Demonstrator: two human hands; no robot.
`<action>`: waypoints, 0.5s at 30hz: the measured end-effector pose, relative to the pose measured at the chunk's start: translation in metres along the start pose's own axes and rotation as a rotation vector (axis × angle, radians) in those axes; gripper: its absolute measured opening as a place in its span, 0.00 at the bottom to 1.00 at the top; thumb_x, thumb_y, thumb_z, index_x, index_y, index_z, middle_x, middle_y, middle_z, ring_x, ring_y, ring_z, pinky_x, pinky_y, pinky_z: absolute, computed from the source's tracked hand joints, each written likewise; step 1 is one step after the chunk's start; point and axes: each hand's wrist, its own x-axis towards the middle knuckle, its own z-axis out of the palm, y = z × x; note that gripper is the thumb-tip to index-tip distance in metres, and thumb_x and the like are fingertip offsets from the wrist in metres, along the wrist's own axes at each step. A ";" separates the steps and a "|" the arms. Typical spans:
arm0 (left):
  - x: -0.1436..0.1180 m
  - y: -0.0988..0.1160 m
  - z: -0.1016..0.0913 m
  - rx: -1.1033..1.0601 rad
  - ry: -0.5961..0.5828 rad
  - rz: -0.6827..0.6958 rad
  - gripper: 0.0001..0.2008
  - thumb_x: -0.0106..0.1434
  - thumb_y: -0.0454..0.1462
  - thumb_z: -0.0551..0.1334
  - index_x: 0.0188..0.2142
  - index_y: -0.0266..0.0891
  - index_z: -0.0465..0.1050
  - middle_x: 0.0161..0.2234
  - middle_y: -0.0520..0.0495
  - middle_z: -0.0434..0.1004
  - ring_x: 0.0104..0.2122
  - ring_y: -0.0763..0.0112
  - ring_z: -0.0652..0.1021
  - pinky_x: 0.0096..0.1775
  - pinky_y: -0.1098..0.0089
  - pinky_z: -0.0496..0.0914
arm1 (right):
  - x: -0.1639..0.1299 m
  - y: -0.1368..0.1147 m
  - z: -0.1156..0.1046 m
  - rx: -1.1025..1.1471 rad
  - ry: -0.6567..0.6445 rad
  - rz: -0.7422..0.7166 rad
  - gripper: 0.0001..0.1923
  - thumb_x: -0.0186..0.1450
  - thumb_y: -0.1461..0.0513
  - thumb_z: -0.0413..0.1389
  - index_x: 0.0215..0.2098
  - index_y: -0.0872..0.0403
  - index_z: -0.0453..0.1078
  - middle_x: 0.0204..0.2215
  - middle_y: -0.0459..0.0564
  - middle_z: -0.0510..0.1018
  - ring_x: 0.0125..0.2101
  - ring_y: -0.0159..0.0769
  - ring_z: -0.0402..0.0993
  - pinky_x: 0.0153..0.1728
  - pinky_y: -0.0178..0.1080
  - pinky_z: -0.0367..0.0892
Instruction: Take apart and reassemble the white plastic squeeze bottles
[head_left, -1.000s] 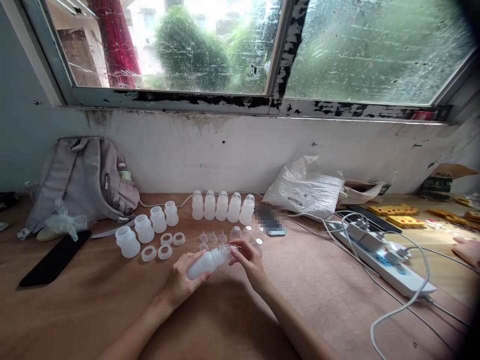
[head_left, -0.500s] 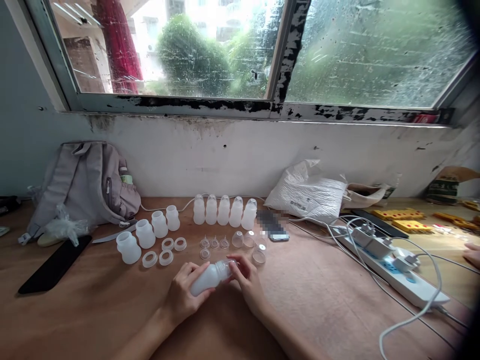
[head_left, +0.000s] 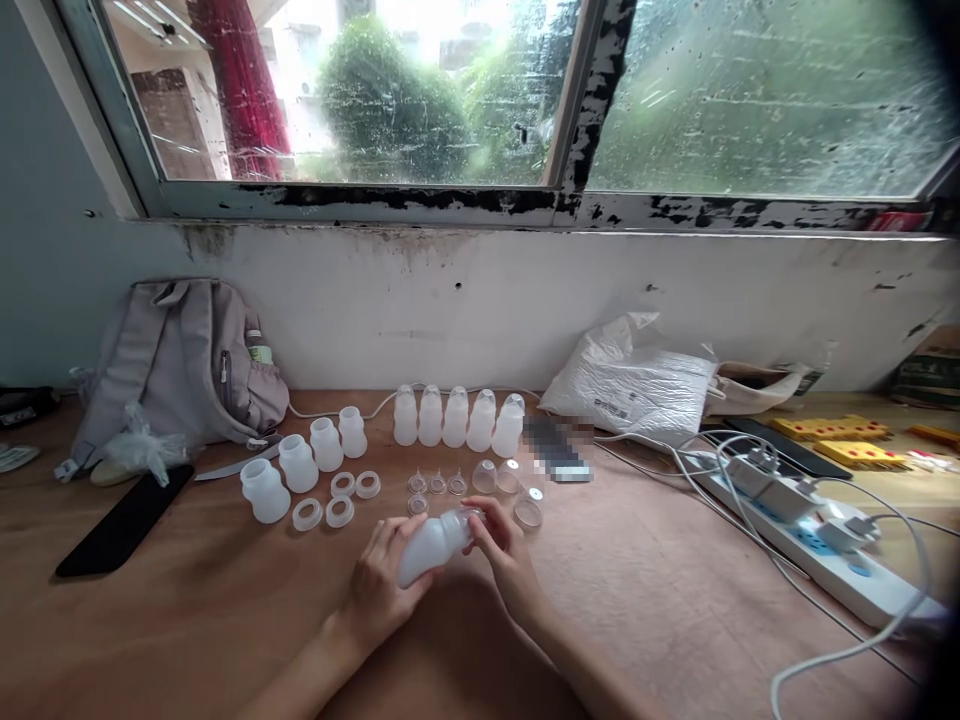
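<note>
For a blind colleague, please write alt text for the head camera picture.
Two hands hold a white bottle tilted over a wooden table: the left hand grips its body, the right hand is at its cap end. Behind it are rows of bottles, rings and clear caps, with a backpack to the left.

One head-worn camera looks forward and down across the brown wooden table point(head_left: 187, 620), facing the rain-streaked window point(head_left: 750, 90).

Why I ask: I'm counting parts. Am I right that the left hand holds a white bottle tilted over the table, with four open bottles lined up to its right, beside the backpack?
Not quite. The head view shows the four open bottles to the left, beside the backpack. The left hand does hold the white bottle tilted over the table.
</note>
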 end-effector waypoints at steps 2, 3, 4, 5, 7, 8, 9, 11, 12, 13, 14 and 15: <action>0.001 0.004 0.000 -0.029 -0.028 -0.045 0.25 0.59 0.40 0.54 0.55 0.41 0.53 0.48 0.41 0.63 0.46 0.61 0.67 0.46 0.59 0.65 | 0.004 -0.007 -0.006 -0.067 0.008 -0.043 0.12 0.59 0.56 0.51 0.39 0.51 0.66 0.28 0.47 0.70 0.28 0.34 0.66 0.27 0.35 0.65; 0.001 0.006 0.000 -0.047 -0.060 -0.052 0.24 0.60 0.39 0.52 0.56 0.41 0.50 0.50 0.41 0.61 0.48 0.61 0.65 0.48 0.58 0.63 | 0.006 -0.010 -0.008 -0.100 0.015 -0.071 0.12 0.59 0.56 0.52 0.40 0.51 0.65 0.30 0.47 0.70 0.29 0.34 0.66 0.28 0.36 0.65; 0.001 0.008 -0.001 -0.067 -0.100 -0.048 0.24 0.61 0.38 0.50 0.57 0.42 0.49 0.51 0.41 0.60 0.50 0.61 0.64 0.50 0.58 0.61 | 0.007 -0.013 -0.011 -0.127 0.022 -0.099 0.13 0.58 0.57 0.53 0.41 0.51 0.65 0.31 0.48 0.71 0.30 0.35 0.67 0.30 0.36 0.65; 0.001 0.010 -0.001 -0.092 -0.142 -0.040 0.24 0.61 0.38 0.49 0.57 0.42 0.48 0.52 0.41 0.60 0.51 0.62 0.63 0.50 0.58 0.60 | 0.007 -0.016 -0.013 -0.146 0.024 -0.124 0.13 0.58 0.57 0.54 0.41 0.50 0.65 0.33 0.49 0.71 0.31 0.35 0.67 0.32 0.37 0.65; 0.002 0.012 -0.003 -0.152 -0.205 -0.027 0.24 0.62 0.38 0.50 0.57 0.43 0.48 0.51 0.42 0.61 0.49 0.62 0.64 0.50 0.59 0.61 | 0.007 -0.021 -0.014 -0.159 0.008 -0.161 0.15 0.57 0.58 0.54 0.43 0.49 0.63 0.36 0.50 0.72 0.33 0.37 0.68 0.34 0.39 0.64; 0.003 0.013 -0.004 -0.183 -0.219 -0.031 0.23 0.61 0.39 0.51 0.56 0.43 0.50 0.50 0.42 0.63 0.48 0.62 0.66 0.49 0.60 0.62 | 0.006 -0.022 -0.014 -0.156 -0.014 -0.172 0.16 0.58 0.58 0.54 0.44 0.49 0.62 0.38 0.50 0.72 0.35 0.37 0.68 0.36 0.40 0.64; 0.004 0.013 -0.005 -0.215 -0.225 -0.046 0.23 0.60 0.40 0.52 0.55 0.43 0.53 0.48 0.42 0.64 0.47 0.63 0.67 0.48 0.61 0.63 | 0.005 -0.023 -0.013 -0.144 -0.038 -0.178 0.17 0.58 0.58 0.53 0.46 0.49 0.61 0.40 0.51 0.71 0.37 0.38 0.68 0.38 0.41 0.63; 0.007 0.011 -0.005 -0.276 -0.224 -0.097 0.21 0.58 0.43 0.56 0.51 0.42 0.58 0.44 0.43 0.66 0.43 0.64 0.69 0.44 0.64 0.66 | 0.003 -0.024 -0.010 -0.100 -0.067 -0.179 0.21 0.60 0.59 0.52 0.51 0.47 0.56 0.44 0.52 0.69 0.41 0.40 0.67 0.40 0.42 0.63; 0.009 0.010 -0.005 -0.302 -0.219 -0.129 0.21 0.56 0.44 0.57 0.48 0.41 0.60 0.42 0.44 0.67 0.41 0.64 0.70 0.42 0.65 0.67 | 0.002 -0.023 -0.009 -0.077 -0.066 -0.175 0.22 0.60 0.59 0.51 0.52 0.47 0.53 0.45 0.52 0.68 0.42 0.40 0.66 0.41 0.43 0.63; 0.010 0.008 -0.004 -0.321 -0.212 -0.164 0.21 0.54 0.45 0.59 0.46 0.41 0.61 0.41 0.44 0.68 0.39 0.65 0.70 0.40 0.65 0.67 | 0.001 -0.022 -0.008 -0.060 -0.056 -0.170 0.23 0.60 0.59 0.50 0.53 0.46 0.51 0.45 0.52 0.67 0.41 0.39 0.67 0.41 0.43 0.63; 0.010 0.006 -0.003 -0.331 -0.205 -0.199 0.21 0.52 0.45 0.60 0.44 0.40 0.62 0.39 0.45 0.68 0.38 0.65 0.71 0.39 0.66 0.68 | 0.001 -0.020 -0.008 -0.052 -0.037 -0.166 0.23 0.61 0.58 0.50 0.53 0.46 0.51 0.44 0.52 0.67 0.39 0.38 0.68 0.40 0.43 0.64; 0.011 0.004 -0.001 -0.334 -0.200 -0.230 0.21 0.50 0.46 0.62 0.42 0.40 0.63 0.37 0.46 0.69 0.36 0.65 0.71 0.38 0.66 0.68 | 0.001 -0.017 -0.008 -0.052 -0.015 -0.162 0.22 0.61 0.58 0.50 0.52 0.46 0.51 0.42 0.52 0.68 0.37 0.37 0.68 0.39 0.43 0.64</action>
